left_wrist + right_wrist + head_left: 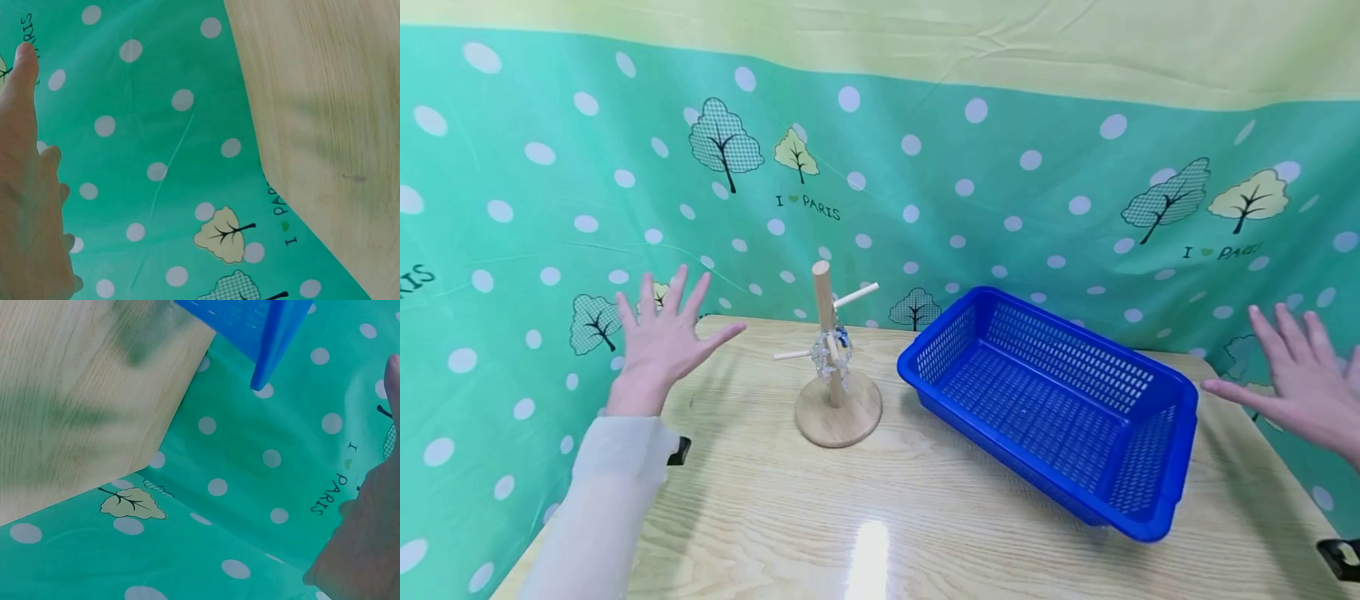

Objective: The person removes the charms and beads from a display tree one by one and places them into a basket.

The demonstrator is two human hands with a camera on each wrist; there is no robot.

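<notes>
My left hand (pixel 661 337) is raised over the left side of the table, its fingers spread and holding nothing. At the right edge of the head view my right hand (pixel 1303 379) hovers beside the basket with fingers spread, also holding nothing. Between them stands a wooden rack (pixel 825 300) with a round base and several thin pegs. Clear beaded bracelets (pixel 822 357) hang on its pegs, with a blue beaded piece (pixel 842 337) among them. Right of the rack sits a blue plastic basket (pixel 1045 467) with slotted walls; nothing lies in it.
A light wood table (pixel 760 517) carries the rack and basket. Behind it and along both sides hangs a green cloth (pixel 910 179) with white dots and printed trees. Black wrist straps (pixel 679 451) show at both wrists.
</notes>
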